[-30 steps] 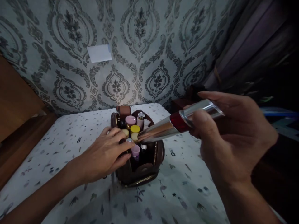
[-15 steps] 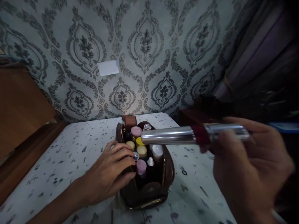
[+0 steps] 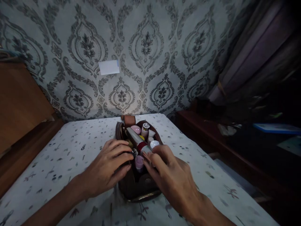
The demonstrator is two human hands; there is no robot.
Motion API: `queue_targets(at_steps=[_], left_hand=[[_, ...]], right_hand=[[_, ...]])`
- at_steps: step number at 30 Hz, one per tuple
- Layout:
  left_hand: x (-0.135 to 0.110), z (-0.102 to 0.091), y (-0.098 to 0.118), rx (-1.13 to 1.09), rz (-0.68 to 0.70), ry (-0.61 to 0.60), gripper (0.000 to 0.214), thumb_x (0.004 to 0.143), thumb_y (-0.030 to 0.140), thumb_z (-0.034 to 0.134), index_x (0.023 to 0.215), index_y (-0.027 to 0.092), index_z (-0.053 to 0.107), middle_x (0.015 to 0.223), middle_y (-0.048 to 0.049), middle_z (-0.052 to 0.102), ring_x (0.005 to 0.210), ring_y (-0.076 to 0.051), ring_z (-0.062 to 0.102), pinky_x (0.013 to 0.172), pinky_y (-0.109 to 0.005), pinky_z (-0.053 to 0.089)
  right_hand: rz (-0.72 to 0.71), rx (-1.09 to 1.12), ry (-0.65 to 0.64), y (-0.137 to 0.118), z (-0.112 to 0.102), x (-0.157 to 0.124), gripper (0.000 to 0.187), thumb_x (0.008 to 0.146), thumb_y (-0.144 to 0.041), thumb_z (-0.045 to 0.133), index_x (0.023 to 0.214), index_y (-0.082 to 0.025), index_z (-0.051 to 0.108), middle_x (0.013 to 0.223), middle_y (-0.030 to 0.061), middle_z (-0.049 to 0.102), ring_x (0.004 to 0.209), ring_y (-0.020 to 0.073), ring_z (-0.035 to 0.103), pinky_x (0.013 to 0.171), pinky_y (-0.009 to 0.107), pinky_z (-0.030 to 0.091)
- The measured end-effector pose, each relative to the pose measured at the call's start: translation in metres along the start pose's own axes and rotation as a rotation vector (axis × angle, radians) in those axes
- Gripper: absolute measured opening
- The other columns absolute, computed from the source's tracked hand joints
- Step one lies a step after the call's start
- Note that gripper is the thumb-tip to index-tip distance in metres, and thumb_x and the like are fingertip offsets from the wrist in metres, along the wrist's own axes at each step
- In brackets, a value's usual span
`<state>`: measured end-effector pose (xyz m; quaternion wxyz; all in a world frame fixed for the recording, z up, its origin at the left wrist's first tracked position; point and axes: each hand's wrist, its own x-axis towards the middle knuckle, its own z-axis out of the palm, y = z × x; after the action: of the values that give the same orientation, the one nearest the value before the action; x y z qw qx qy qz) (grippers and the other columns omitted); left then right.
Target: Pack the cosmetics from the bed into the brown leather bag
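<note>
A dark brown zip bag (image 3: 125, 185) stands on the cloth, its top unzipped and packed with several capped bottles and jars. My left hand (image 3: 113, 166) curls its fingers over the bag's left rim. In my right hand (image 3: 171, 175) is a silver tube with a dark red band (image 3: 134, 136), which lies slantwise across the bag's opening, over the other containers. Around it show a pink lid (image 3: 135, 129), a silver-capped bottle (image 3: 145, 129), a white lid (image 3: 154, 144) and a pinkish-purple capped bottle (image 3: 139, 162). The right fingertips partly hide the tube's near end.
A white cloth with small printed motifs (image 3: 77, 147) covers the table. Patterned wallpaper rises behind it, with a white plate (image 3: 109, 67) on it. Wooden furniture (image 3: 23, 100) stands on the left. To the right are a dark reddish ledge (image 3: 199, 135), a curtain (image 3: 246, 62) and a blue-edged object (image 3: 275, 128).
My right hand has brought the silver tube down and leftward, from in front of the camera into the bag's opening. My left hand stays at the rim.
</note>
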<state>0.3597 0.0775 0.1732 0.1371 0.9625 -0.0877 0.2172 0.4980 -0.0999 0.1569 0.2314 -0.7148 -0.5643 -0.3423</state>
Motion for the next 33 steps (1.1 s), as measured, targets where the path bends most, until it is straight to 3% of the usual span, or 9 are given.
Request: queue_targets(at_steps=[6,13,17,21,25,30,33], left_hand=[[-0.001,0.001,-0.001,0.01,-0.024,-0.011,0.023,0.101,0.023,0.048,0.116,0.022,0.065,0.124,-0.0109,0.066,0.129,-0.027,0.051,0.106,-0.047,0.045],[-0.001,0.002,-0.003,0.022,-0.004,-0.018,0.022,0.1,0.023,0.049,0.117,0.022,0.063,0.126,-0.0097,0.065,0.131,-0.026,0.049,0.108,-0.045,0.043],[-0.002,-0.001,-0.004,0.022,-0.009,-0.031,0.021,0.1,0.023,0.05,0.117,0.022,0.062,0.121,-0.0097,0.065,0.126,-0.026,0.051,0.105,-0.043,0.043],[-0.001,-0.007,-0.004,-0.007,0.013,-0.074,0.018,0.099,0.019,0.049,0.115,0.021,0.058,0.114,-0.01,0.064,0.118,-0.025,0.053,0.098,-0.041,0.045],[0.0,-0.008,-0.003,-0.014,0.013,-0.082,0.018,0.099,0.018,0.049,0.113,0.021,0.058,0.112,-0.0093,0.064,0.115,-0.025,0.054,0.097,-0.04,0.044],[0.001,-0.002,-0.003,-0.043,0.044,-0.025,0.019,0.097,0.012,0.05,0.113,0.02,0.056,0.107,-0.0094,0.062,0.112,-0.024,0.054,0.097,-0.04,0.043],[-0.001,0.0,-0.004,-0.057,0.05,-0.007,0.02,0.096,0.009,0.052,0.113,0.018,0.056,0.108,-0.01,0.06,0.113,-0.024,0.052,0.097,-0.04,0.042]], right_hand=[[0.007,0.031,-0.04,-0.012,-0.001,-0.011,0.012,0.098,-0.022,0.048,0.093,-0.019,0.058,0.08,0.0036,0.055,0.061,0.0168,0.055,0.053,0.028,0.044],[0.039,0.143,-0.064,-0.009,0.002,-0.018,0.016,0.1,-0.021,0.047,0.112,-0.017,0.057,0.088,0.0059,0.058,0.07,0.0184,0.061,0.058,0.03,0.053],[0.156,0.244,0.14,0.003,-0.008,-0.01,0.01,0.098,-0.019,0.055,0.107,-0.019,0.059,0.094,0.0055,0.059,0.076,0.0146,0.062,0.066,0.026,0.055],[0.267,0.206,0.367,0.025,-0.029,0.005,0.014,0.091,-0.02,0.069,0.103,-0.022,0.063,0.089,0.0027,0.062,0.075,0.0151,0.061,0.069,0.03,0.055],[0.305,0.405,0.513,0.042,-0.047,0.013,0.018,0.087,-0.021,0.073,0.104,-0.022,0.066,0.092,0.0032,0.066,0.079,0.0172,0.063,0.068,0.034,0.055],[0.348,0.537,0.303,0.043,-0.054,0.02,0.012,0.089,-0.022,0.072,0.098,-0.024,0.065,0.091,0.0002,0.066,0.08,0.0157,0.063,0.07,0.032,0.055],[0.227,0.608,0.154,0.043,-0.051,0.031,0.009,0.09,-0.02,0.07,0.093,-0.022,0.062,0.085,0.0,0.066,0.078,0.0162,0.062,0.066,0.031,0.052]])
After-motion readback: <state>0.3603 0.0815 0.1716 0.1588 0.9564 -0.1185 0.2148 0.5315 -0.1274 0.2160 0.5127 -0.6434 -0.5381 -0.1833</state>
